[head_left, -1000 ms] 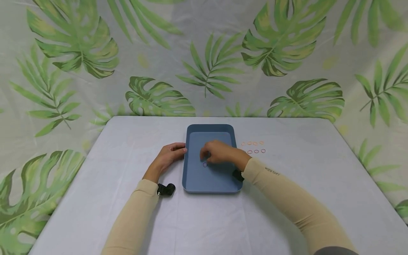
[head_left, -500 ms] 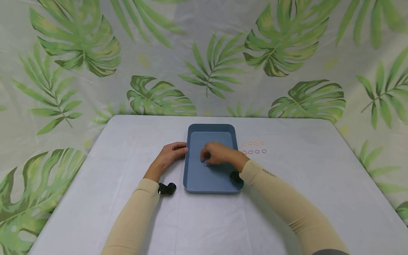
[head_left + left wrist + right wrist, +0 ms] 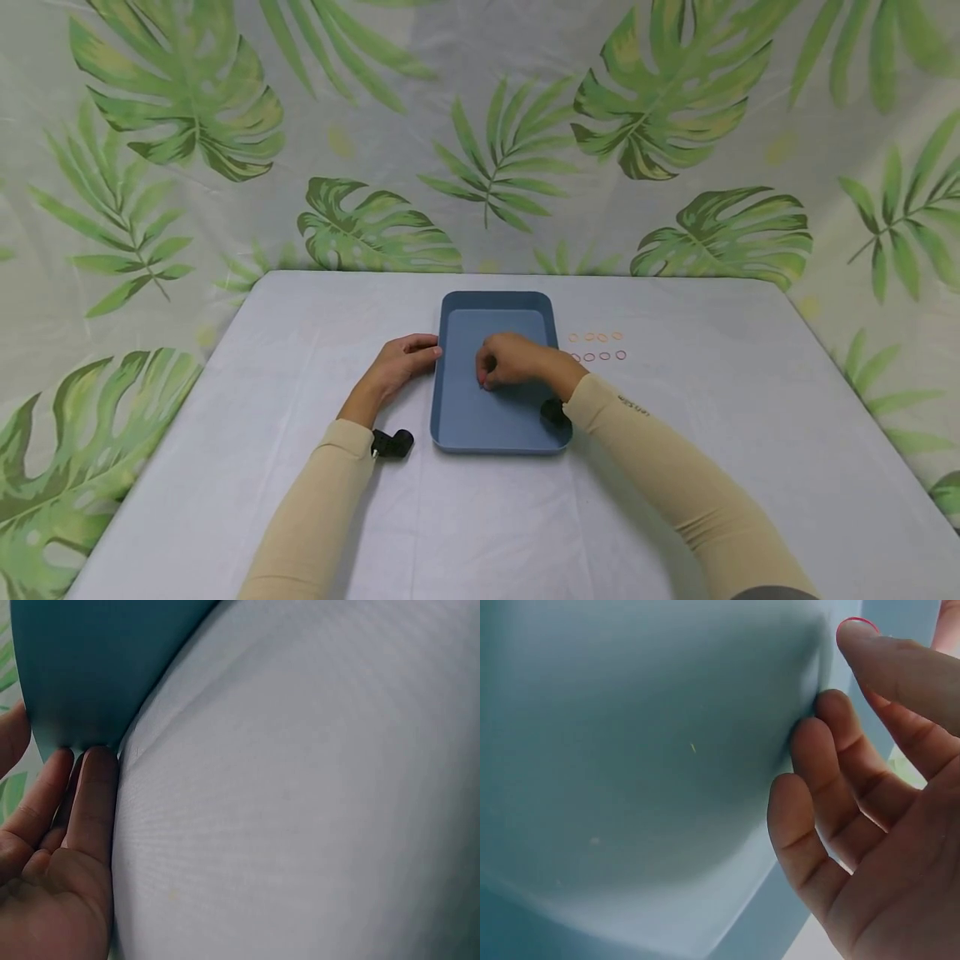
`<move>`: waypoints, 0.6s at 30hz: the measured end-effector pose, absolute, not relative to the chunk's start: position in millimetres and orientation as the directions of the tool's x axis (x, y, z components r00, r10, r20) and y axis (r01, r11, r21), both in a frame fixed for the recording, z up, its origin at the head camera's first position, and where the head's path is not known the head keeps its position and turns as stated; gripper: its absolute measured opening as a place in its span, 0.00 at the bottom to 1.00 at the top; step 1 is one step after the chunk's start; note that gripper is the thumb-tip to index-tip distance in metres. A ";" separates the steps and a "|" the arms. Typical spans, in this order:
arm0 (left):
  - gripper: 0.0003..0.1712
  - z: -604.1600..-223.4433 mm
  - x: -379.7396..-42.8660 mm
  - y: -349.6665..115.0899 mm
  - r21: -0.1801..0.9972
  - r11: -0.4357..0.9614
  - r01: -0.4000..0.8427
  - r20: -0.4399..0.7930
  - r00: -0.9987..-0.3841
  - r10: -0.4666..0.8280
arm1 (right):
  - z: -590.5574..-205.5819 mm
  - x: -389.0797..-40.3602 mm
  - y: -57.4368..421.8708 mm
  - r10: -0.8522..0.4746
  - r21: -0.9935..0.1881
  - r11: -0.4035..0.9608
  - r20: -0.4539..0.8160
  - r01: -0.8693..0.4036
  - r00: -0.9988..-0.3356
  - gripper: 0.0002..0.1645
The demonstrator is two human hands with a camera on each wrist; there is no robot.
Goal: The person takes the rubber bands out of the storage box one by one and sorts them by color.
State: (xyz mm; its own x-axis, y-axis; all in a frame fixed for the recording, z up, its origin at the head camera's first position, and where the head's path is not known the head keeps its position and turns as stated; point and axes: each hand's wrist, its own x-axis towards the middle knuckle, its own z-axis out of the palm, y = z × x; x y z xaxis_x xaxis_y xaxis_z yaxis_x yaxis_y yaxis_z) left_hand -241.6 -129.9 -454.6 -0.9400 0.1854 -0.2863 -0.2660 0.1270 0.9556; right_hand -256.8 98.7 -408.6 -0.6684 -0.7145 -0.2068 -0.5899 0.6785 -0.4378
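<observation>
My right hand (image 3: 517, 360) is over the blue tray (image 3: 498, 425), thumb and forefinger pinching a thin red rubber band (image 3: 855, 618). In the right wrist view its loop shows as a red arc at the thumb tip; the rest is hidden by the fingers. The other fingers are bent, their tips close to the tray floor. My left hand (image 3: 401, 362) rests at the tray's left side. Its fairly straight fingers (image 3: 96, 787) touch the outer wall in the left wrist view, and it grips nothing.
Right of the tray, on the white tablecloth (image 3: 690, 375), lie a row of orange rubber bands (image 3: 602, 338) and, nearer, a row of red rubber bands (image 3: 604, 356). A leaf-patterned cloth (image 3: 487, 167) hangs behind the table.
The small loop lying on the tray floor is now between the right thumb and forefinger, which have closed on it. The left hand keeps its place at the tray.
</observation>
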 end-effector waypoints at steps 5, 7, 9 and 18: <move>0.28 -454.5 -241.7 -130.8 0.956 0.126 -0.264 -0.284 -0.941 0.186 | -405.4 -260.5 102.0 -0.697 -0.485 0.684 -0.217 -0.545 -0.683 0.05; 0.28 -454.6 -241.9 -130.8 0.956 0.123 -0.266 -0.285 -0.940 0.185 | -405.3 -262.5 103.7 -0.693 -0.498 0.684 -0.216 -0.533 -0.688 0.05; 0.28 -455.2 -241.9 -130.8 0.956 0.126 -0.264 -0.284 -0.940 0.186 | -405.2 -263.7 105.1 -0.690 -0.512 0.681 -0.207 -0.524 -0.694 0.04; 0.28 -457.3 -242.6 -131.7 0.957 0.134 -0.258 -0.281 -0.941 0.189 | -393.0 -264.5 111.8 -0.671 -0.580 0.656 -0.155 -0.483 -0.726 0.02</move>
State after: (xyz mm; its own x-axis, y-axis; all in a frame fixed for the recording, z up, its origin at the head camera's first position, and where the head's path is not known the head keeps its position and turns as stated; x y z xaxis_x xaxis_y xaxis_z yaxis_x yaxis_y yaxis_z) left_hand -242.6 -131.7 -457.3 -0.9411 0.1885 -0.2806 -0.2584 0.1340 0.9567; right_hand -264.5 111.8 -393.0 -0.7255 -0.6706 -0.1547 -0.4830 0.6563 -0.5797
